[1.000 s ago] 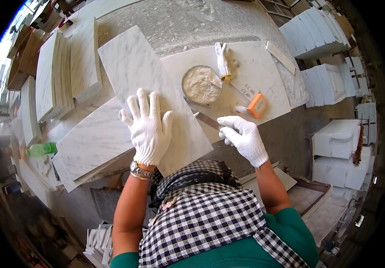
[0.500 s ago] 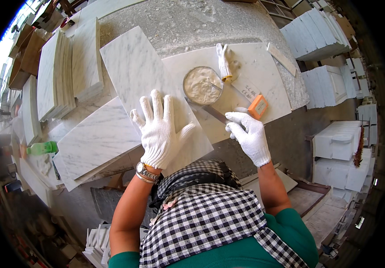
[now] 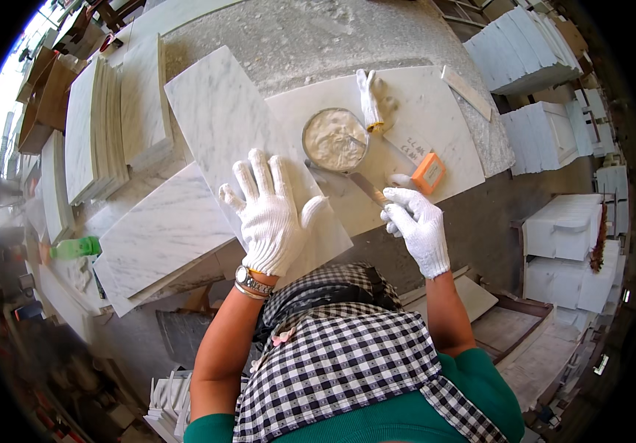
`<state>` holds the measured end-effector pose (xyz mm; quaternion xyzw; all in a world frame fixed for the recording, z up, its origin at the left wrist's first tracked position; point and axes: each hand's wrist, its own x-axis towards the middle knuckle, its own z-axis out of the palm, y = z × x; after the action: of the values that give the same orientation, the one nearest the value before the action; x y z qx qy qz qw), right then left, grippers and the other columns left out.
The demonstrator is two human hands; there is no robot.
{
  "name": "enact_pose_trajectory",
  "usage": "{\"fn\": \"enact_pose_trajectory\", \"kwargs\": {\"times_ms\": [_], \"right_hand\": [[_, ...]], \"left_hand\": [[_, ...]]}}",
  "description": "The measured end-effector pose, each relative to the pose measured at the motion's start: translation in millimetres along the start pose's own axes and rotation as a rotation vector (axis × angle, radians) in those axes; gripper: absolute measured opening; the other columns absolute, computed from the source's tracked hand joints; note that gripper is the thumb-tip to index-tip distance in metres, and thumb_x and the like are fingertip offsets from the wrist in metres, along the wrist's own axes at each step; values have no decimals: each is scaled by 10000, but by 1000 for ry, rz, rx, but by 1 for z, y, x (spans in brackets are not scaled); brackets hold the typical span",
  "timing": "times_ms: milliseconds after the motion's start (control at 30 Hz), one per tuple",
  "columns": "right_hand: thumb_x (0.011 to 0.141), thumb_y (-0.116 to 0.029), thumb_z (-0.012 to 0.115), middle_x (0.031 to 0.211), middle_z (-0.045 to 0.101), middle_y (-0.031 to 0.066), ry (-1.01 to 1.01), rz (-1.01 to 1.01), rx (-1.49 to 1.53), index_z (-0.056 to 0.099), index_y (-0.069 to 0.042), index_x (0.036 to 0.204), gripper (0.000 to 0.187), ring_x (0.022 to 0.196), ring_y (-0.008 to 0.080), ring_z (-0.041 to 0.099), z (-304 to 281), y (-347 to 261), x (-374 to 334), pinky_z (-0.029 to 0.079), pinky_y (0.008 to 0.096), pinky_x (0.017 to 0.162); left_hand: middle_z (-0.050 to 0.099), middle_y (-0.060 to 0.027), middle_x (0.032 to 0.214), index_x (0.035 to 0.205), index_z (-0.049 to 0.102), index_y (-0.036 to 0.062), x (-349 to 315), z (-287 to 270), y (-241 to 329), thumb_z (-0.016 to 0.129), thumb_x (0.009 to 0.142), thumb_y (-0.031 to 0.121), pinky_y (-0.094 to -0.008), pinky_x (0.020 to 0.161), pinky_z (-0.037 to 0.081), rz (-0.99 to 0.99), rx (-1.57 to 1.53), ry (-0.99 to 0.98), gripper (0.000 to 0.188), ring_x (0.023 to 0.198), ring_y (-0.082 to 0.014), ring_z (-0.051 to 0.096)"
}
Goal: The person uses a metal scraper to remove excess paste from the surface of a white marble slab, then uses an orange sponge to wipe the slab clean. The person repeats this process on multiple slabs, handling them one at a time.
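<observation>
My left hand (image 3: 270, 221), in a white knitted glove, lies with fingers spread on a long grey-veined marble slab (image 3: 218, 103). In my gloved right hand (image 3: 420, 230), thumb and fingers close round a putty knife (image 3: 366, 189). Its flat blade points up and left, just below a round tub of creamy paste (image 3: 335, 140). Part of the handle is hidden by my fingers. An orange block (image 3: 429, 173) sits just above my right hand, on the pale slab (image 3: 451, 125) that also bears the tub. A spare white glove (image 3: 369, 100) lies beyond.
Another marble slab (image 3: 163, 225) extends left under the long one. Stacked slabs (image 3: 93, 133) stand at the far left, near a green bottle (image 3: 74, 248). A narrow strip (image 3: 467, 92) rests at the pale slab's right edge. White stone stacks (image 3: 521, 52) line the right side.
My right hand has shifted slightly right with the putty knife, its blade now turned more steeply. My left hand has moved a little to the right, still spread on the slab.
</observation>
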<state>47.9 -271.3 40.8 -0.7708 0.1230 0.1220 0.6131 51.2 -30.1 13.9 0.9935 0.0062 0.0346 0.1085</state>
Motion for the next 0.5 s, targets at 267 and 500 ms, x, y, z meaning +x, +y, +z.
{"fn": "enact_pose_trajectory", "kwargs": {"times_ms": [267, 500], "right_hand": [[978, -49, 660, 879, 730, 50, 19, -13, 61, 713, -18, 1224, 253, 712, 68, 634, -7, 0, -4, 526, 232, 639], [976, -48, 664, 876, 728, 55, 61, 15, 47, 712, -17, 1219, 249, 701, 69, 636, -12, 7, -7, 530, 236, 631]], "left_hand": [[290, -319, 1625, 1523, 403, -42, -7, 2, -11, 643, 910, 607, -750, 1166, 106, -15, 12, 106, 925, 1510, -530, 234], [403, -225, 1580, 1495, 456, 55, -33, -23, 37, 622, 899, 637, -705, 1150, 252, 779, -260, -367, 850, 1473, -401, 352]]}}
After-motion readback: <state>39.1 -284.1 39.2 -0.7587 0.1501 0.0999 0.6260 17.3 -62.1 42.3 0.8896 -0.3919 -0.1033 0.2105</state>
